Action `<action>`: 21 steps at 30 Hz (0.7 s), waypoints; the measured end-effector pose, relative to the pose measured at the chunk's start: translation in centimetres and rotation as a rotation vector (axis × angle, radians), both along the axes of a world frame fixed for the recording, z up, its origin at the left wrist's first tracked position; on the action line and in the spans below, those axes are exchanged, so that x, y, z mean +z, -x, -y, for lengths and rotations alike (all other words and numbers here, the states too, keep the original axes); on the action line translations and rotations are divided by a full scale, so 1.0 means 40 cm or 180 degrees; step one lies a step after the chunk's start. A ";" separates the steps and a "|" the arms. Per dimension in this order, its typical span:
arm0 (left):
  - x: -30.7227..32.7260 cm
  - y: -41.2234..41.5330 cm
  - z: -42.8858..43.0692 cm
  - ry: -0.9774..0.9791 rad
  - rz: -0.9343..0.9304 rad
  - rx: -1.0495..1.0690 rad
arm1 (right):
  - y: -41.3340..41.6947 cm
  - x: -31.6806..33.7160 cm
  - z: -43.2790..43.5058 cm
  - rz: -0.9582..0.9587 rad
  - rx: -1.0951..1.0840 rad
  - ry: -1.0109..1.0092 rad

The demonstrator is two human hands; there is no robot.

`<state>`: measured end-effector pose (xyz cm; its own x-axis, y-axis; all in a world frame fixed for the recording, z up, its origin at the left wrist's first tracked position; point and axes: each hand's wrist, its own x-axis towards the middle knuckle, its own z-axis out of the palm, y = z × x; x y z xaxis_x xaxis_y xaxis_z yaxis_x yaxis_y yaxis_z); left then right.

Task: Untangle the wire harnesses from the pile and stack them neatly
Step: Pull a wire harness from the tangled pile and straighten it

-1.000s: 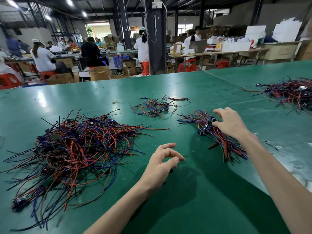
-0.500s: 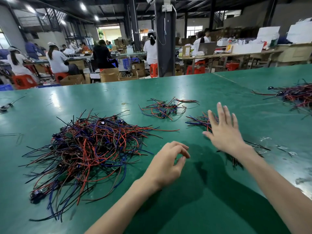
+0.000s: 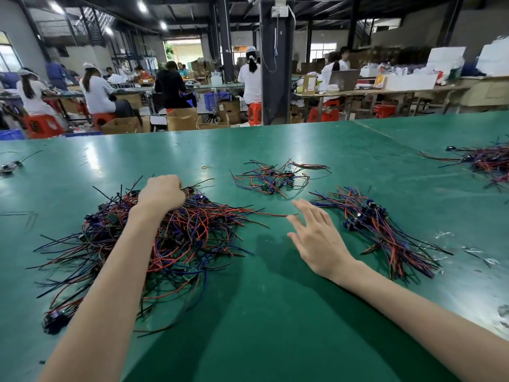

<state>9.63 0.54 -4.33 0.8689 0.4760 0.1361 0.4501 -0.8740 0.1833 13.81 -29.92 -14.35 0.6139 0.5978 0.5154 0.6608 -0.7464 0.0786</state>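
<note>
A big tangled pile of red, blue and black wire harnesses [image 3: 192, 238] lies on the green table [image 3: 275, 312] at the left. My left hand [image 3: 161, 193] is over the pile's far part with its fingers curled down into the wires; what they hold is hidden. A neat stack of harnesses [image 3: 385, 232] lies at the right, wires fanned toward me. My right hand [image 3: 316, 238] hovers flat with straight fingers between the pile and the stack, holding nothing. A small loose bunch of harnesses [image 3: 275, 179] lies farther back in the middle.
Another heap of wires [image 3: 484, 161] sits at the table's far right, and a stray harness [image 3: 11, 165] at the far left edge. A small rubber band [image 3: 204, 167] lies behind the pile. Clear plastic scraps [image 3: 473, 252] litter the right side. Seated workers and benches fill the background.
My left hand has reached forward from the bare table onto the big pile and curled its fingers into it. My right hand has left the neat stack and moved left, fingers spread.
</note>
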 end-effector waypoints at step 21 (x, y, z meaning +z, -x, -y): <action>-0.042 0.005 -0.058 0.0090 -0.0196 -0.0123 | -0.039 -0.012 -0.020 -0.0520 0.0218 -0.0031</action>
